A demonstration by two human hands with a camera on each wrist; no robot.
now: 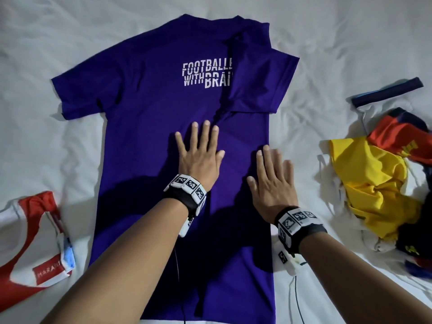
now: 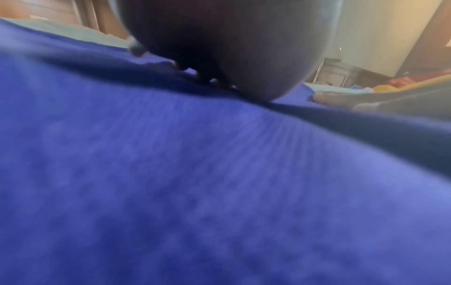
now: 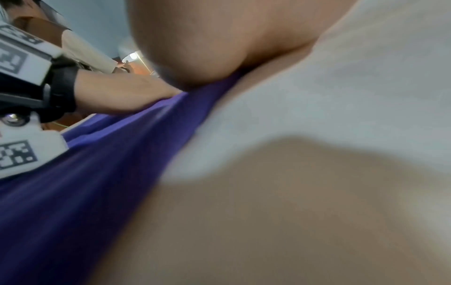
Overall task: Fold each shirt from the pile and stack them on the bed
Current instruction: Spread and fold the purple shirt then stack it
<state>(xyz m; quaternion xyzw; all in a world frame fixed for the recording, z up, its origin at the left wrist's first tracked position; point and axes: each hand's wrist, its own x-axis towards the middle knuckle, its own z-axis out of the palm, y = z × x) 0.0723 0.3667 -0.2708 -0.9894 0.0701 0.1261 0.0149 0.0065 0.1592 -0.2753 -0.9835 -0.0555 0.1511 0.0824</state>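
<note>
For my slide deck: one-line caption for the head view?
Both hands, left and right, press flat on a purple shirt, its right side folded in.

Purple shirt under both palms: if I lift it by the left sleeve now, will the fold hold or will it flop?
Probably flops: the purple shirt is thin cloth that creases where its right side is folded in. It looks light, lying flat on the bed sheet. Only the left hand and right hand, pressing flat, seem to hold that fold.
</note>
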